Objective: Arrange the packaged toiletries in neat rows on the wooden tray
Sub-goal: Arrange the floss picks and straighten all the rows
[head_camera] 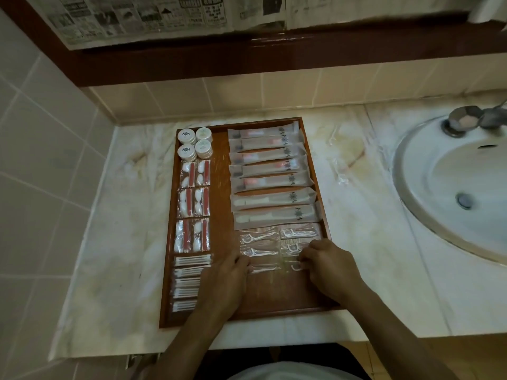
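Marble counter bears wooden tray; both hands' grips pinch floss-pick packets.

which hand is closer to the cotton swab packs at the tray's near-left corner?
Left. The left hand sits right beside the cotton swab packs, overlapping their right ends. The right hand is across the wooden tray, on the floss pick packets.

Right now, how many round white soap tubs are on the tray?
4, in a two-by-two block at the wooden tray's far left corner: far-left tub, far-right tub, near-left tub, near-right tub. None appears hidden.
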